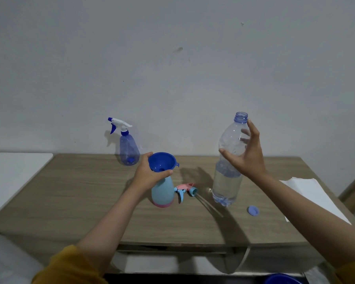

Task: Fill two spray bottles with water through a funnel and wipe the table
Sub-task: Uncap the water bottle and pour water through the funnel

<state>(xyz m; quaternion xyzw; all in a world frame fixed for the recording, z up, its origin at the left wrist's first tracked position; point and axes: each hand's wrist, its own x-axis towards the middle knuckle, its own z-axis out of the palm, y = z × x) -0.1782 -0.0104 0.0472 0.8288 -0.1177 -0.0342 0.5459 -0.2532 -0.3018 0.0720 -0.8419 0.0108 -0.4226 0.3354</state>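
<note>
A light blue spray bottle with a pink base stands uncapped at the table's middle. A blue funnel sits in its neck, and my left hand grips the funnel and the neck. Its pink and blue spray head lies just to the right. A clear water bottle, uncapped and partly full, stands upright on the table. My right hand wraps its upper part, thumb in front and fingers behind. A second, dark blue spray bottle with its white trigger head on stands at the back.
The water bottle's blue cap lies on the wooden table to the right of the bottle. White paper sheets lie at the right edge. A white surface adjoins on the left. A blue container's rim shows at the bottom.
</note>
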